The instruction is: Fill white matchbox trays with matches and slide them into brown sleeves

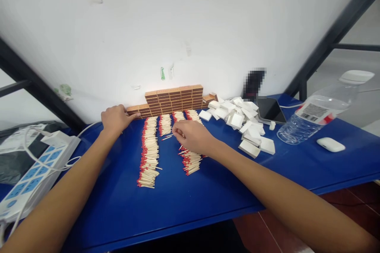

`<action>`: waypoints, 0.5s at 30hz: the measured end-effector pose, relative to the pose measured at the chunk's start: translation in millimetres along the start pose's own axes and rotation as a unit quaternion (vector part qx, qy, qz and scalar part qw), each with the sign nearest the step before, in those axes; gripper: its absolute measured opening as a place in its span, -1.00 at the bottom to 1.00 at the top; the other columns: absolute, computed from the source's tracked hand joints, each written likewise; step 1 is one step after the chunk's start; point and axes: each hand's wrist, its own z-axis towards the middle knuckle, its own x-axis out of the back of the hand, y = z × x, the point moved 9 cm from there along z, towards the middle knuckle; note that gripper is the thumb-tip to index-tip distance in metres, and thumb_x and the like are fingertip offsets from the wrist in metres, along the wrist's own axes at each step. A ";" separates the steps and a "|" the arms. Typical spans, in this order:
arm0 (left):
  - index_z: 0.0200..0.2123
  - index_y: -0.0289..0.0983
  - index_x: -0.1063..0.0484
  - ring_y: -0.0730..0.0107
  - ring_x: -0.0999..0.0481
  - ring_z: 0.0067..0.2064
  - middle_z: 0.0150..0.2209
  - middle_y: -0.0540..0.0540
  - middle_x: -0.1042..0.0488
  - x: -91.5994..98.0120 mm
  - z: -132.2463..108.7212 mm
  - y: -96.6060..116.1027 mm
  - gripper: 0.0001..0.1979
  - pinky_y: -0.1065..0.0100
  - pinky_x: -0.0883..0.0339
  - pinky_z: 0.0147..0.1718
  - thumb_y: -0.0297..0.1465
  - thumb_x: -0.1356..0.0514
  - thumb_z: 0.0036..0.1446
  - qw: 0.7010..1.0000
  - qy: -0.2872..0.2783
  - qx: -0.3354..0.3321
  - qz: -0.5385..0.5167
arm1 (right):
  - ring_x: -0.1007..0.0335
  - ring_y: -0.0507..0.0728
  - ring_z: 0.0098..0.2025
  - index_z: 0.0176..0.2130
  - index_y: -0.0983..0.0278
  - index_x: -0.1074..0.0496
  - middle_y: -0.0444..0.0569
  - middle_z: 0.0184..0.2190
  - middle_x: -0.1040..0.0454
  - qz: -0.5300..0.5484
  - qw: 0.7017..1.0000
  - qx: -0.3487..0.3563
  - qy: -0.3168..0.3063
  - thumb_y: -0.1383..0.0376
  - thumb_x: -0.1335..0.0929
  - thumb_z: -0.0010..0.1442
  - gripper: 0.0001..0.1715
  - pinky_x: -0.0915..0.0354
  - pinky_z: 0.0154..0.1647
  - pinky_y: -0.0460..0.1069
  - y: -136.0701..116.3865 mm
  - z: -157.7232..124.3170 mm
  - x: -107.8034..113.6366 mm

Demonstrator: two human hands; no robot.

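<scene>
My left hand point(114, 119) is at the left end of a low wall of stacked brown-sided matchbox sleeves point(175, 101). Its thumb is stretched out against the lower left part of the stack, apart from the other fingers. Red-headed matches lie in several rows in front, with one long row of matches point(150, 150) on the left. Over the rows on the right is my right hand point(192, 134), its fingers curled together in a pinch. Whatever is between those fingertips is hidden. A few loose matches point(167, 137) lie just left of them.
White matchbox trays point(236, 116) are heaped to the right, beside a phone point(270, 110). Farther right are a clear plastic bottle point(317, 114) and a white earbud case point(330, 144). A power strip point(38, 172) with white cables lies at left. A white wall backs the blue table point(166, 213).
</scene>
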 end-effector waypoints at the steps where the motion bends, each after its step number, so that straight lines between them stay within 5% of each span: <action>1: -0.05 -0.29 -0.62 -0.34 -0.60 0.03 -0.07 -0.45 -0.66 0.1 0.5 1.3 -0.31 0.00 -0.39 -0.09 0.23 -0.18 0.20 1.000 0.000 -0.006 -0.002 | -0.32 0.06 -0.32 -0.28 0.28 -0.44 -0.07 -0.34 -0.51 0.000 1.000 0.000 -0.001 0.45 -0.33 0.36 -0.84 -0.03 -0.30 -0.03 0.1 0.0 -0.3; 8: -0.18 -0.21 -0.64 -0.24 -0.60 0.03 -0.07 -0.32 -0.68 -1.1 9.9 -19.1 -0.35 0.04 -0.43 -0.06 0.27 -0.25 0.09 0.999 -0.011 -0.019 -0.044 | -0.32 0.06 -0.31 -0.28 0.27 -0.44 -0.07 -0.33 -0.51 0.003 1.000 -0.003 -0.003 0.45 -0.33 0.35 -0.85 -0.03 -0.30 -0.03 2.1 -0.5 -0.1; 11: -0.16 -0.22 -0.63 -0.19 -0.61 -0.02 -0.11 -0.28 -0.68 -16.0 16.3 -46.1 -0.30 0.06 -0.43 -0.04 0.27 -0.35 -0.07 0.988 -0.129 -0.029 -0.083 | -0.33 0.07 -0.30 -0.28 0.26 -0.44 -0.07 -0.31 -0.51 0.004 1.000 -0.005 -0.004 0.45 -0.32 0.33 -0.85 -0.02 -0.31 -0.02 1.8 -1.0 1.4; 15: -0.23 -0.23 -0.66 0.02 -0.63 -0.13 -0.19 -0.14 -0.70 -24.0 12.7 -66.4 -0.37 0.22 -0.44 -0.13 0.00 -0.56 -0.38 0.966 -0.227 -0.059 -0.112 | -0.32 0.06 -0.31 -0.29 0.26 -0.42 -0.08 -0.33 -0.50 0.001 1.000 -0.007 -0.008 0.46 -0.32 0.32 -0.84 -0.02 -0.30 -0.02 1.1 -1.4 1.7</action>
